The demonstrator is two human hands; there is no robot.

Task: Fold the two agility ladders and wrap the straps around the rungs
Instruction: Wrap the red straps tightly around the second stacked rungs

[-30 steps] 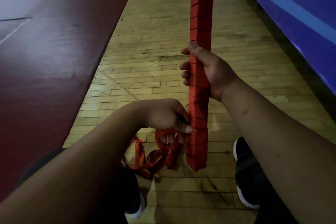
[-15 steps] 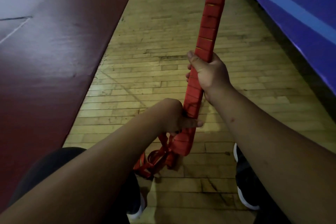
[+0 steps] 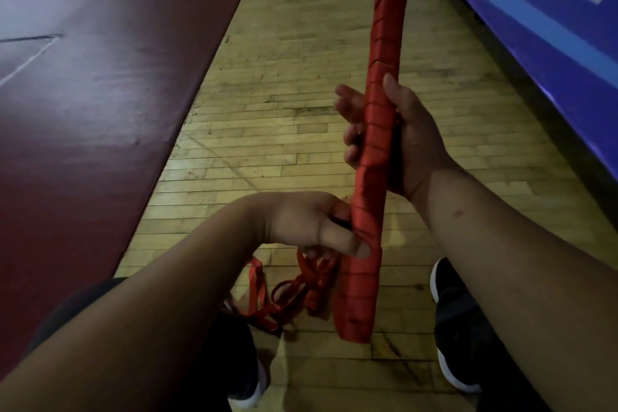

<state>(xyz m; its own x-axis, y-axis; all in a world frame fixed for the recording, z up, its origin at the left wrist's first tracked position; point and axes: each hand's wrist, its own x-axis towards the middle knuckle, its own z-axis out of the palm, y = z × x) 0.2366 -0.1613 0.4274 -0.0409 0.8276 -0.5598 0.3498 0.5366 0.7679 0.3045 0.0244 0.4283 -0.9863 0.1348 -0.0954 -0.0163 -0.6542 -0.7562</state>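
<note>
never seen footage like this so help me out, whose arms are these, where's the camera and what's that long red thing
There is no machine here. These are a person's two bare arms, filmed by one wide-angle camera worn on their head and looking forward and down. That is why you see the arms from above and the person's black shoes near the bottom.

The long red thing is a bundle: by the task, a folded agility ladder, wound round with red strap and held nearly upright. The right hand grips it around the middle. The left hand pinches it lower down, with the thumb on its front. Below that hand, loose strap hangs in loops toward the wooden floor.

A dark red mat lies to the left, and blue padding runs along the right.
</note>
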